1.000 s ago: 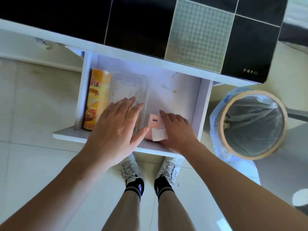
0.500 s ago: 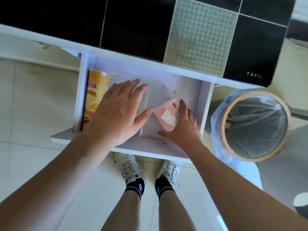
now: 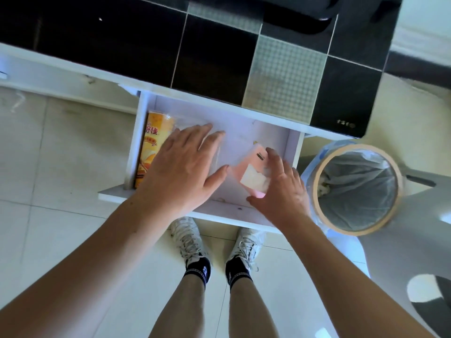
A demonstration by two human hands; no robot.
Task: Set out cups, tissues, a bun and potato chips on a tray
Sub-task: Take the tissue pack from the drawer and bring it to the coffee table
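A white drawer [image 3: 294,152] stands pulled out under a black tiled tabletop [image 3: 219,57]. An orange can of potato chips [image 3: 150,152] lies along the drawer's left wall. Beside it lies a clear plastic package [image 3: 189,121], mostly hidden under my left hand [image 3: 185,167], which is flat over it with fingers spread. I cannot tell what the package contains. My right hand [image 3: 284,191] grips a pink tissue pack [image 3: 252,164] with a white flap, tilted up on its edge near the drawer's right side.
A round bin [image 3: 315,184] with a tan rim and a pale liner stands right of the drawer, close to my right wrist. My feet in white shoes [image 3: 189,240] are on the pale floor tiles just below the drawer front.
My right hand has lifted and tilted the pink tissue pack from the drawer's front edge toward its right side. My left hand slid further in over the clear package.
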